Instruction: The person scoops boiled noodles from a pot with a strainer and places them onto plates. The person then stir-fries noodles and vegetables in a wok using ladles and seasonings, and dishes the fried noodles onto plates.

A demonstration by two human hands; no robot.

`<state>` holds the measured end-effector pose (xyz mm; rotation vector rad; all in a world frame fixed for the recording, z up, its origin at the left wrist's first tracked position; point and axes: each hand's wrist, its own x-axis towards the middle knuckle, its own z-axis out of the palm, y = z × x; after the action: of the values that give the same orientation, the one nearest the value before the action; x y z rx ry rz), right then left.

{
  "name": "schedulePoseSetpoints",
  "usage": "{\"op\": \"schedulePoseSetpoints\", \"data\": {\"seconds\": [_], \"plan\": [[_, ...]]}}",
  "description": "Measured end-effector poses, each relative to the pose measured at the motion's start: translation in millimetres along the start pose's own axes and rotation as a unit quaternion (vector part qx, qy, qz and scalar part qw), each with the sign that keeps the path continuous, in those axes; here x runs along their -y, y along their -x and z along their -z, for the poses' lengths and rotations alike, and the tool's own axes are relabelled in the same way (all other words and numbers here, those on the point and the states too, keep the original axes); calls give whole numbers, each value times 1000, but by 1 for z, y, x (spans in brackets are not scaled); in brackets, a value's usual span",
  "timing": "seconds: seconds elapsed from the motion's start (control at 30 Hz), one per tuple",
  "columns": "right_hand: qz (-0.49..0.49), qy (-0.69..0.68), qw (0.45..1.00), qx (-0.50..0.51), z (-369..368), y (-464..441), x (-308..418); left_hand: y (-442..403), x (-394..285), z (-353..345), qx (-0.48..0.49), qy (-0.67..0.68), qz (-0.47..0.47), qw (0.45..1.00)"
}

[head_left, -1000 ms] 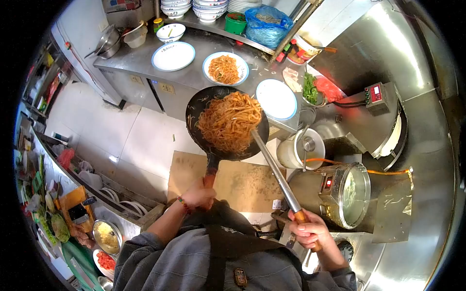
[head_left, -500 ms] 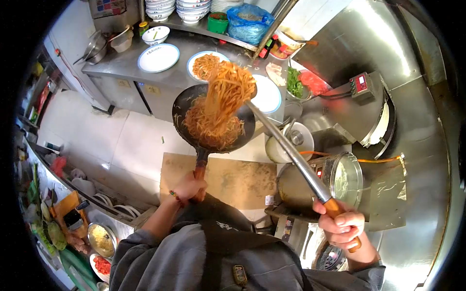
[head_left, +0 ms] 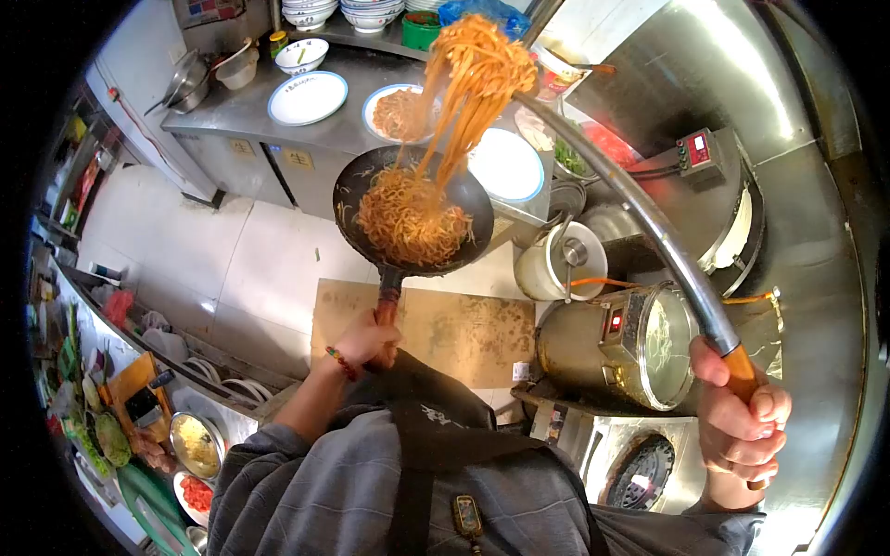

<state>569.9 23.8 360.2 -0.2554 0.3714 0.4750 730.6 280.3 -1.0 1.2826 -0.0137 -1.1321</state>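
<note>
My left hand [head_left: 367, 341] is wrapped round the wooden handle of a dark wok [head_left: 350, 199], held level over the floor in front of the counter. Fried noodles [head_left: 408, 222] fill its middle. My right hand [head_left: 742, 422] grips the wooden end of a long metal-shafted ladle [head_left: 649, 213]. At its far end a clump of noodles [head_left: 482, 65] is lifted high, with strands trailing down towards the wok; the ladle's head is hidden by them. Behind the wok, a blue-rimmed plate [head_left: 369, 109] carries a portion of noodles.
More blue-rimmed plates, one left [head_left: 309, 98] and one right [head_left: 510, 167], lie on the steel counter [head_left: 250, 120]. To the right stand a white bucket [head_left: 538, 269], a steel pot [head_left: 649, 343] and a burner [head_left: 640, 473]. Chopped vegetables in bowls [head_left: 197, 445] sit at lower left.
My right hand has moved right and slightly up, raising the ladle's noodle clump higher and to the right, away from the wok. My left hand and the wok have barely shifted.
</note>
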Motion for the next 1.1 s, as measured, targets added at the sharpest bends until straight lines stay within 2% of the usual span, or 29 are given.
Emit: {"op": "schedulePoseSetpoints", "data": {"seconds": [0.23,0.3,0.4,0.63,0.7,0.73,0.83,0.9,0.97,1.03,1.07,1.1], "plan": [[52,3,996,72,-6,5,14,0,0,1,2,-13,-4,1000],[86,-3,987,132,-4,3,20,1,-1,-1,0,-18,-2,1000],[109,-11,985,134,2,-1,35,1,-3,0,3,-22,9,1000],[134,40,989,58,68,-33,97,-1,1,4,14,10,15,1000],[109,124,986,-5,107,-55,115,-1,1,6,9,0,13,1000],[124,191,971,-71,126,-68,119,-1,1,7,3,-11,11,1000],[160,317,900,-251,177,-118,120,0,3,6,-38,-2,15,999],[110,350,880,-302,212,-151,125,0,-1,6,-29,-11,33,999],[76,459,803,-372,224,-173,118,4,-8,5,-20,-22,53,998],[49,494,790,-359,266,-172,129,10,-17,1,-37,-12,40,998],[55,681,600,-415,275,-171,130,9,-13,3,-37,-12,45,998],[68,795,435,-417,284,-165,127,7,-8,5,-30,-4,41,999]]}}
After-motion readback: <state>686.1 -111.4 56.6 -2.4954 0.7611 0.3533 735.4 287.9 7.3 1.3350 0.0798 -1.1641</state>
